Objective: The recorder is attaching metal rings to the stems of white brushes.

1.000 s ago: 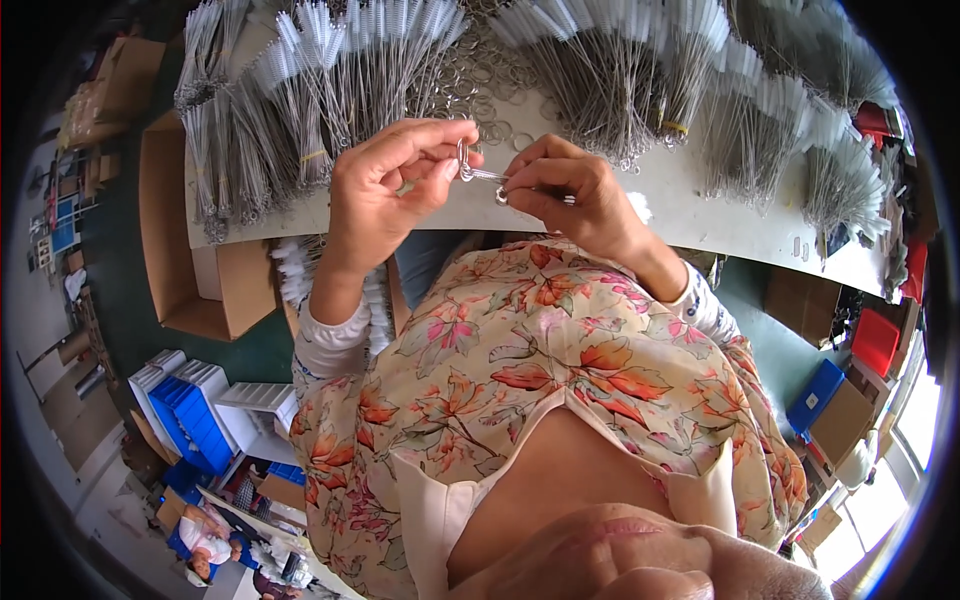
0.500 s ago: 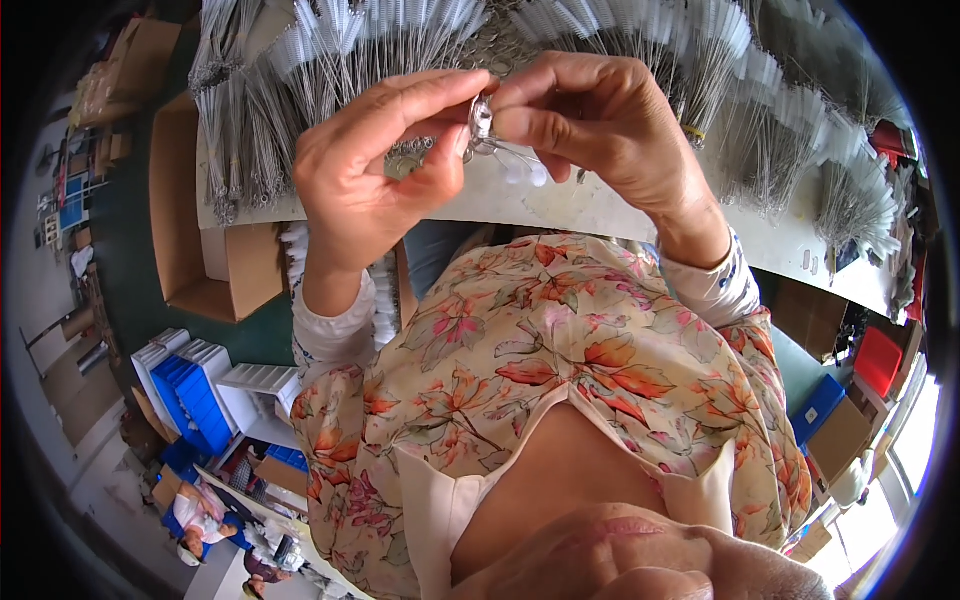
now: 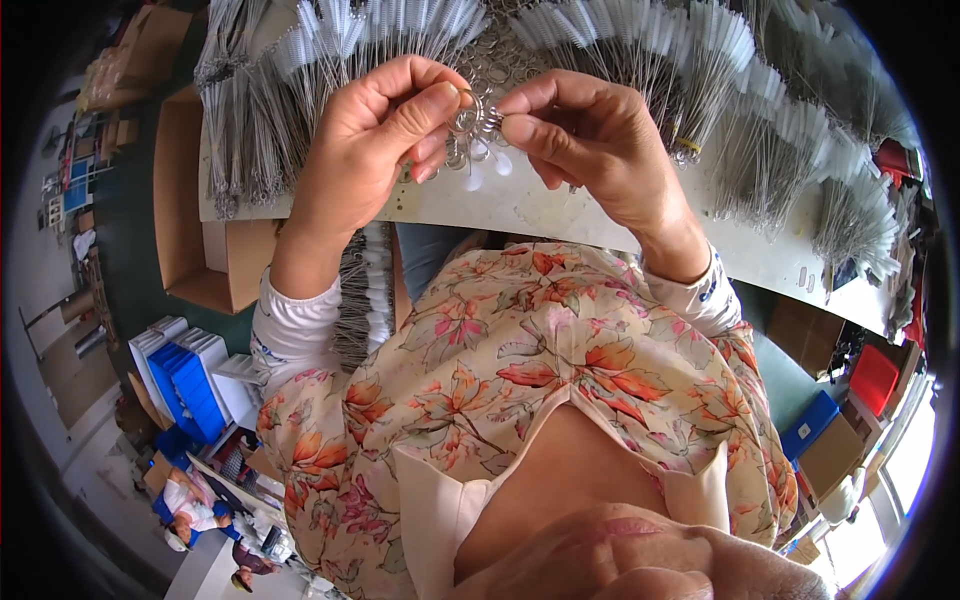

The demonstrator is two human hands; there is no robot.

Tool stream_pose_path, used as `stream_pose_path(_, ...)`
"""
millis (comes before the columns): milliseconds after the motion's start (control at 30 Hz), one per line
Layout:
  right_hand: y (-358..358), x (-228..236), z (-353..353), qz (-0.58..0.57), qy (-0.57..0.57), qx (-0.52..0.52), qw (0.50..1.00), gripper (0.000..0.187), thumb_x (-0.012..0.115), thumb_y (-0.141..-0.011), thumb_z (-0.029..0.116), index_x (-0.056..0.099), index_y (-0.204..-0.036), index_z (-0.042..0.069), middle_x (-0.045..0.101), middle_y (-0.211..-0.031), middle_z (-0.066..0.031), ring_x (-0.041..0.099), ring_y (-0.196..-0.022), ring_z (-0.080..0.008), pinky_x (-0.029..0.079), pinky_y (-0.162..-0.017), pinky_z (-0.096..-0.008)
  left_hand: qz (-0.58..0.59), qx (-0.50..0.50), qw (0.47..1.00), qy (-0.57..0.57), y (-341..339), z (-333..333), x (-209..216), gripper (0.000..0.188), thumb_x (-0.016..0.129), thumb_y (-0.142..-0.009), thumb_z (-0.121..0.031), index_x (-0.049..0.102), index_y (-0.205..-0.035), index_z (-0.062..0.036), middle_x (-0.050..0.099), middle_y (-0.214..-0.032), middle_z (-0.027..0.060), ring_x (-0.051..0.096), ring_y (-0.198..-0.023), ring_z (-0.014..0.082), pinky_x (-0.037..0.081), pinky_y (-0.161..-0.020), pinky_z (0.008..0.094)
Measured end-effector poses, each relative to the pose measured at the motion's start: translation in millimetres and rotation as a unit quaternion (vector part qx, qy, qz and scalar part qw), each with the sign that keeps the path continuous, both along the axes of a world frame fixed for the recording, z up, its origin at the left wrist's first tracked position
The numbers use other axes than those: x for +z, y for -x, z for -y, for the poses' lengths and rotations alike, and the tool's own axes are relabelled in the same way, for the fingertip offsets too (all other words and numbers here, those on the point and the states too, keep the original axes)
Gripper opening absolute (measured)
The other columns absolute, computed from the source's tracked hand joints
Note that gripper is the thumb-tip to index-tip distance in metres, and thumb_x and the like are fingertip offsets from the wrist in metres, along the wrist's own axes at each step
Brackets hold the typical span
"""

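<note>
- Metal ring [image 3: 466, 120], one, is up between two hands, above the pale table [image 3: 560, 212].
- Left hand [image 3: 385, 130] pinches it; right hand [image 3: 605, 125], to its right, pinches a small metal piece [image 3: 493, 121], shape unclear.
- Two white tips [image 3: 474, 183] show just below.
- Brushes [image 3: 690, 70], beyond my counting, crowd the far side; open tabletop runs along the near edge.

Pale worktable [image 3: 590, 218], bundles of thin wire brushes [image 3: 690, 75] with whitish bristles, loose metal rings [image 3: 503, 52] between them

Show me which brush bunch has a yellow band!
The brush bunch just right of the right hand: a yellow band circles its wires; none shows on the other bunches.
</note>
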State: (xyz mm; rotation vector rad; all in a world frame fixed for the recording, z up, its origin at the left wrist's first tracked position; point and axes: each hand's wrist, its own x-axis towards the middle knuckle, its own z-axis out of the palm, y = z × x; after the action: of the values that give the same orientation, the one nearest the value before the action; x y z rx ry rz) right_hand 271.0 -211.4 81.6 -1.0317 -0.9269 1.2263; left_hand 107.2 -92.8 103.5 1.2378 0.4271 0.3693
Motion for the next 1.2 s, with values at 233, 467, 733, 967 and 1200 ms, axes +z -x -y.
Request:
stream_pose_path(233,1,3,-3,-0.008,-0.017,0.029,0.999,0.014,0.064,-0.084,0.013,0.064,-0.09,0.001,0.058,-0.067,0.0017,0.049,-0.055,-0.0033,0.039,-0.048,-0.0176,-0.127,0.022,0.939,-0.32,8,12,16,0.015,0.055,-0.089,-0.012,0.057,-0.099,-0.0014,0.053,-0.071,-0.0016,0.042,-0.051,0.0025,0.036,-0.045,0.0176)
stream_pose_path(467,14,6,1,-0.004,-0.045,0.036,0.998,0.012,0.064,-0.083,0.011,0.064,-0.091,0.001,0.059,-0.07,-0.0001,0.051,-0.057,-0.005,0.041,-0.049,-0.0184,-0.119,0.049,0.893,-0.43,23,27,26,0.017,0.049,-0.091,-0.01,0.059,-0.094,0.0036,0.062,-0.087,0.0077,0.059,-0.076,0.0122,0.049,-0.067,0.0238)
stream_pose_path(733,58,-10,-13,0.077,-0.162,-0.093,0.979,0.011,0.068,-0.076,0.001,0.065,-0.086,0.0,0.059,-0.078,-0.0038,0.06,-0.068,-0.01,0.052,-0.065,-0.0216,0.213,0.159,0.962,-0.064,27,34,-6,0.019,0.048,-0.091,-0.013,0.061,-0.095,0.0009,0.063,-0.098,0.0128,0.058,-0.099,0.0252,0.044,-0.088,0.0362)
stream_pose_path(967,91,-11,-32,0.099,-0.143,-0.056,0.983,0.011,0.071,-0.074,0.002,0.064,-0.083,0.0,0.062,-0.08,-0.0033,0.062,-0.075,-0.0092,0.051,-0.067,-0.0213,0.175,0.3,0.934,-0.086,47,43,2,0.018,0.05,-0.09,-0.013,0.061,-0.093,0.0009,0.063,-0.092,0.0114,0.058,-0.075,0.0135,0.047,-0.074,0.0269)
stream_pose_path(1200,86,-37,-23,0.246,-0.051,0.047,0.967,0.011,0.068,-0.078,0.008,0.064,-0.082,-0.001,0.063,-0.073,-0.0048,0.061,-0.069,-0.0094,0.048,-0.063,-0.0216,0.011,0.167,0.963,-0.213,148,28,43,0.014,0.053,-0.089,-0.009,0.059,-0.091,0.0028,0.061,-0.087,0.0091,0.055,-0.066,0.0105,0.047,-0.062,0.0237)
